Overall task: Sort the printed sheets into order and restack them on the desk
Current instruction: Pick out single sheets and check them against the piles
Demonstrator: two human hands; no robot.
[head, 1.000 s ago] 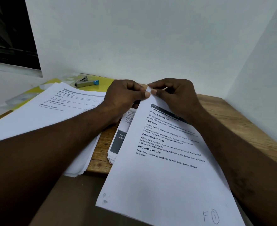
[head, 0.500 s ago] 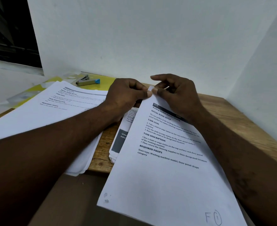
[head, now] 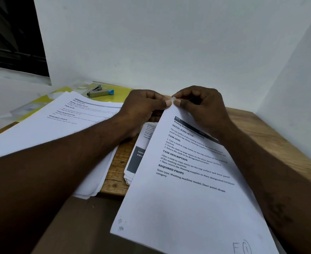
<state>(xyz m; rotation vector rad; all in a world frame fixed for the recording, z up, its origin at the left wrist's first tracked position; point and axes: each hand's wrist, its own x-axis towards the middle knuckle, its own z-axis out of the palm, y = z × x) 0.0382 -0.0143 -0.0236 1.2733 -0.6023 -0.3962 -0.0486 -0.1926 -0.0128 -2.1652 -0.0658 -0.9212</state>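
1. Two hands are still locked on that top corner, barely shifted from half a second ago. The left hand and right hand meet thumb tip to thumb tip.
2. One change: the right index finger, stretched out above the corner a moment ago, has now curled down with the others.
3. Both thumbs pinch the corner of the printed sheet against curled fingers. Whether more pages sit under that corner, I cannot tell.
4. One sheet in hand, then. It runs from the fingertips back toward the person, out past the edge of the wooden desk.
5. Two paper stacks lie on the desk: a big stack left of the fingers under the left forearm, and a smaller stack just below the fingers, half covered by the held sheet.
6. One stapler sits beyond and left of the left fingers, on one yellow folder.
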